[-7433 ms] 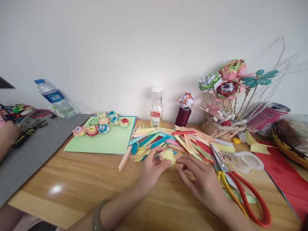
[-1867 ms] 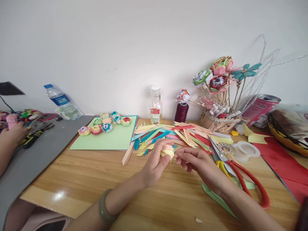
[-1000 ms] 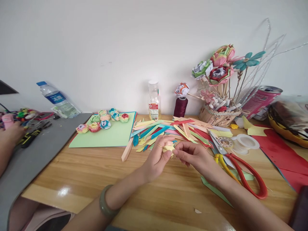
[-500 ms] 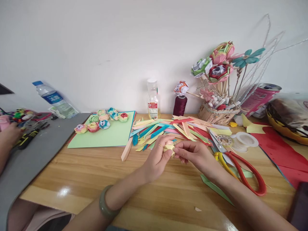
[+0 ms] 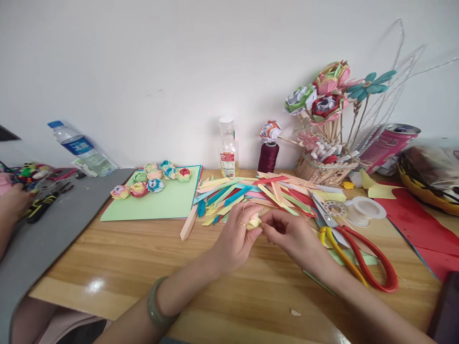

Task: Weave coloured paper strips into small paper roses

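Note:
A small pale-yellow folded paper flower point(image 5: 254, 222) is pinched between the thumb and fingers of my left hand point(image 5: 236, 234). The thumb and forefinger of my right hand point(image 5: 289, 234) close on the flower's right edge; part of it is hidden behind the fingers. Just beyond both hands spreads a pile of coloured paper strips point(image 5: 229, 193). Several finished-looking paper flowers point(image 5: 155, 185) rest on a light green sheet point(image 5: 150, 208) to the left. Scissors point(image 5: 366, 255) with red and yellow handles lie close to my right forearm.
Along the wall stand a clear glass bottle point(image 5: 227, 150), a purple thread spool point(image 5: 268, 157) and a basket of paper flowers point(image 5: 322, 171). A white spool point(image 5: 367, 210) and red paper point(image 5: 423, 229) are at right. Another person's hand point(image 5: 14, 203) is at far left, near a water bottle point(image 5: 81, 148).
My right hand has shifted slightly and its fingers have curled closer against the flower. The flower has turned a little in my left hand. My right forearm covers more of a green strip.

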`<action>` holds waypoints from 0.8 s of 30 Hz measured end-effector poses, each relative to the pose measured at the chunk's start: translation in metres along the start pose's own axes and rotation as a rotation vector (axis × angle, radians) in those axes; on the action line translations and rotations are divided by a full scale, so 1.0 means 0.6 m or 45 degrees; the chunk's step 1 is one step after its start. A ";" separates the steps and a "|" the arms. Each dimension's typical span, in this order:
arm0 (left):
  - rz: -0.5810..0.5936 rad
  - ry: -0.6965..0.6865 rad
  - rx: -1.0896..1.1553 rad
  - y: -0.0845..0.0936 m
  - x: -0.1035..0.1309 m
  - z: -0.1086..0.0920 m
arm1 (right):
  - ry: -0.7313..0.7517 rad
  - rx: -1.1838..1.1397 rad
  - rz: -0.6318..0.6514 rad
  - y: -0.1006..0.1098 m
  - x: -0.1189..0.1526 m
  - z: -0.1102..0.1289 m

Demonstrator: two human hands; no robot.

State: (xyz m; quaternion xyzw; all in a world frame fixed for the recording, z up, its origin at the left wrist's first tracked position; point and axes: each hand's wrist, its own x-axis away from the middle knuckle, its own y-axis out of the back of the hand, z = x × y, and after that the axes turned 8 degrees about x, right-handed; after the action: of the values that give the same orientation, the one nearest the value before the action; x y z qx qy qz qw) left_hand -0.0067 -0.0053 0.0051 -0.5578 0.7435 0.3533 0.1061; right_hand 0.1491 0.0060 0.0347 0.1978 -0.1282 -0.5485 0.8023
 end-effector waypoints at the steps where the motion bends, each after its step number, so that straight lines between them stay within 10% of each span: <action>1: -0.003 -0.053 -0.033 0.000 0.000 0.002 | 0.042 0.017 -0.039 -0.002 0.002 0.001; 10: -0.198 -0.161 -0.118 0.001 0.002 0.006 | -0.142 -0.693 0.151 0.004 -0.001 0.003; 24: -0.132 -0.143 -0.001 -0.003 0.003 0.000 | -0.076 -0.474 0.124 -0.001 0.000 0.001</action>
State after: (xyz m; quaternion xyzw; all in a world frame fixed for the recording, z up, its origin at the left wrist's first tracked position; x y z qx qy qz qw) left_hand -0.0058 -0.0070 0.0036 -0.5749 0.7063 0.3785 0.1655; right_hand 0.1481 0.0054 0.0352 0.0231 -0.0577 -0.5290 0.8464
